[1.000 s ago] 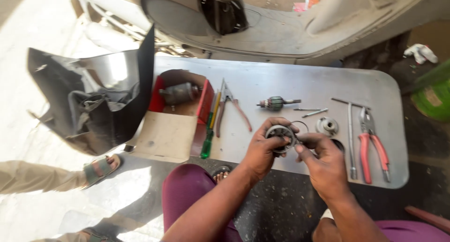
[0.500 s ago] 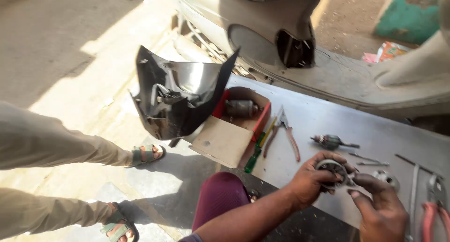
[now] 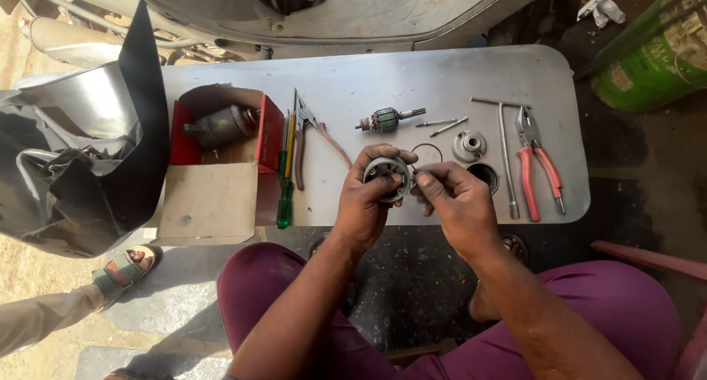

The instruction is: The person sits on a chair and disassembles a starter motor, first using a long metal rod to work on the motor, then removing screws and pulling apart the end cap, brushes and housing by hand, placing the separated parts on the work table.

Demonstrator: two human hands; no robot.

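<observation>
Left hand wraps its fingers around the round metal housing, gripping it over the table's near edge; right hand pinches at its rim, fingertips touching.

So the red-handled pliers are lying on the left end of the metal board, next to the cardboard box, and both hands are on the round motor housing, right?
Not quite. The head view shows the red-handled pliers at the right end of the metal board, far from the cardboard box. The left hand does hold the round motor housing, with the right hand at its edge.
</observation>
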